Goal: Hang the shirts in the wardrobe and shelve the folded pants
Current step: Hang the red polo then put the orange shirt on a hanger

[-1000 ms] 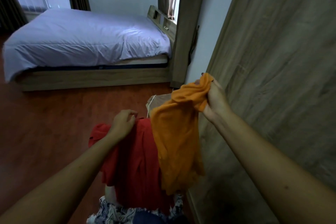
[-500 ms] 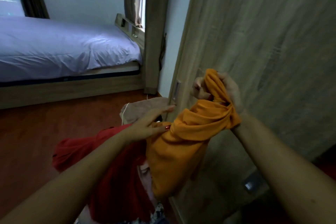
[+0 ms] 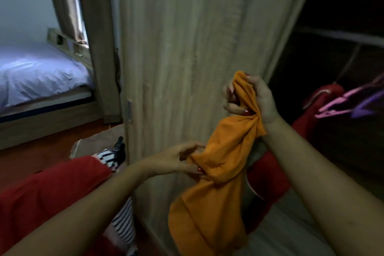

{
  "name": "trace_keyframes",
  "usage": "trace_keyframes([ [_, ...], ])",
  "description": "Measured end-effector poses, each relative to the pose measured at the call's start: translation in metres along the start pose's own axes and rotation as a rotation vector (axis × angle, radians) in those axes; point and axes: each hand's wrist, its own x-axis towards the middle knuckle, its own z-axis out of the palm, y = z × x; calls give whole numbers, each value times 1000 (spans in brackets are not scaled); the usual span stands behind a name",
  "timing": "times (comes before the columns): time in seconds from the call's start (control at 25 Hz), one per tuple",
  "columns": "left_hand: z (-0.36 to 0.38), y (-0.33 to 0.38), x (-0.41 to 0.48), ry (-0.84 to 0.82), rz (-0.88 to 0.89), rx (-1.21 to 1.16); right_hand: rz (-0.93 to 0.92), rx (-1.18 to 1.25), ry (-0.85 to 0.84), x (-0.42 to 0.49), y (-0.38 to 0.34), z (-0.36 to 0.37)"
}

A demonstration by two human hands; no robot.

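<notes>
A person stands at the wardrobe door (image 3: 187,48), right hand (image 3: 252,100) clenched round the bunched top of an orange shirt (image 3: 207,203) that hangs in the air before the door, short of the open bay at right. The left hand (image 3: 176,160), a second ago at the red garment (image 3: 52,189) below that arm, now pinches a fold lower on the shirt. With pink hangers (image 3: 340,106) newly in view inside, spreading the shirt for a hanger looks the likely next step.
</notes>
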Motion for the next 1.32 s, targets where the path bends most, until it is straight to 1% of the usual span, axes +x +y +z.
trace_keyframes([
  [0.08, 34, 11, 22, -68, 43, 79, -97, 7, 76, -29, -20, -14],
  [0.16, 56, 16, 36, -14, 63, 95, -202, -32, 229, -59, -41, -36],
  [0.2, 65, 20, 41, 14, 57, 77, -258, -97, 323, -75, -51, -46],
  [0.24, 74, 28, 47, 68, 72, 76, -312, -190, 411, -91, -61, -55],
  [0.32, 81, 45, 56, 184, 102, 93, -407, -503, 559, -116, -69, -74],
  [0.36, 83, 57, 62, 224, 118, 100, -428, -681, 583, -131, -72, -86],
  [0.4, 85, 72, 69, 257, 130, 107, -427, -870, 573, -146, -75, -96],
  [0.44, 85, 85, 76, 282, 142, 104, -388, -1096, 556, -159, -76, -106],
  [0.48, 85, 98, 83, 295, 132, 81, -297, -1350, 522, -171, -77, -114],
  [0.52, 84, 112, 90, 287, 108, 41, -155, -1600, 493, -181, -78, -120],
  [0.56, 84, 124, 96, 265, 74, 11, -5, -1769, 467, -189, -78, -123],
  [0.6, 84, 134, 103, 239, 58, 6, 112, -1833, 431, -194, -76, -123],
  [0.64, 87, 143, 108, 214, 63, 18, 185, -1780, 395, -196, -74, -119],
  [0.68, 93, 152, 113, 190, 85, 23, 215, -1632, 355, -199, -72, -113],
  [0.72, 100, 161, 117, 167, 104, 29, 224, -1430, 314, -201, -70, -109],
  [0.76, 107, 169, 121, 144, 113, 35, 214, -1259, 271, -202, -65, -108],
  [0.8, 112, 176, 123, 119, 112, 42, 185, -1144, 240, -202, -61, -109],
  [0.84, 114, 179, 125, 104, 110, 54, 152, -1079, 239, -203, -57, -111],
  [0.92, 105, 174, 122, 66, 96, 51, 85, -891, 305, -207, -55, -108],
  [1.0, 92, 152, 114, -90, 50, 95, 33, -637, 423, -211, -58, -105],
  [1.08, 93, 121, 107, -275, 0, 218, -41, -435, 572, -214, -66, -106],
  [1.12, 100, 107, 105, -320, 19, 250, -89, -384, 651, -215, -70, -105],
  [1.16, 107, 95, 105, -304, 57, 232, -134, -409, 692, -217, -73, -108],
  [1.2, 113, 89, 107, -242, 97, 179, -144, -496, 687, -220, -76, -110],
  [1.24, 118, 90, 109, -172, 116, 126, -115, -635, 630, -224, -78, -116],
  [1.32, 126, 105, 114, -69, 129, 53, 46, -884, 459, -233, -75, -126],
])
